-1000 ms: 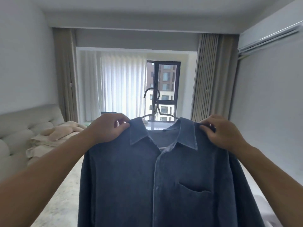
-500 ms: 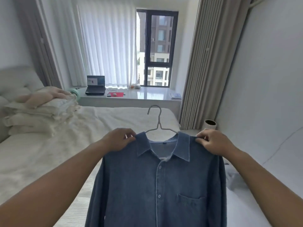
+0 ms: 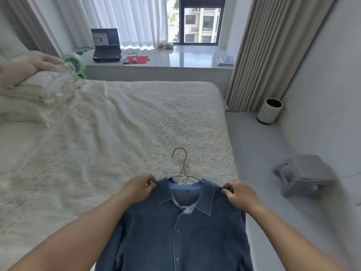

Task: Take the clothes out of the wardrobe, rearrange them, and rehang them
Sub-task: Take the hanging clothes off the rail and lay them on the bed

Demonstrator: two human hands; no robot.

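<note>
We look down along our two bare forearms at a blue button-up shirt (image 3: 181, 231) held out in front of us, near the bottom centre of the view. Our left hand (image 3: 136, 189) pinches the shirt's left shoulder just beside the collar, and our right hand (image 3: 241, 195) pinches the right shoulder; both hands are clamped on the fabric. The shirt sits on a pale wire hanger (image 3: 182, 167), whose hook pokes up from the open collar. Beyond the shirt lies a bed (image 3: 121, 122) with a cream ribbed cover, and folded bedding (image 3: 33, 89) is piled at its far left. At the far end, a window-ledge worktop (image 3: 175, 59) carries an open laptop (image 3: 106, 45) and a red pad (image 3: 137, 60). To the right, on the grey floor, stands a ribbed white bin (image 3: 269, 111) near the curtain (image 3: 263, 51), with a grey plastic stool (image 3: 302, 174) nearer to us.
</note>
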